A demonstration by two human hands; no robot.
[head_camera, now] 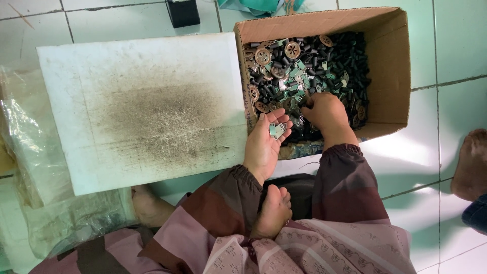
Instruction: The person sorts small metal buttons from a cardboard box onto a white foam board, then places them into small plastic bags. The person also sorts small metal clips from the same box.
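A cardboard box (390,61) lies on the tiled floor, filled with small black cylinders (335,56), green-grey flat metal pieces (297,76) and brown round wheel-like discs (292,49). My left hand (266,144) is palm up at the box's near-left corner, cupping a few small green-grey metal pieces (276,130). My right hand (327,114) reaches into the box, fingers curled down among the parts; what it pinches is hidden.
A dirty white board (142,111) with a dark dusty smear lies left of the box. Crumpled clear plastic (30,152) sits at the far left. My bare feet (274,210) are tucked below. Another person's foot (472,162) rests at the right edge. A black object (182,11) stands at top.
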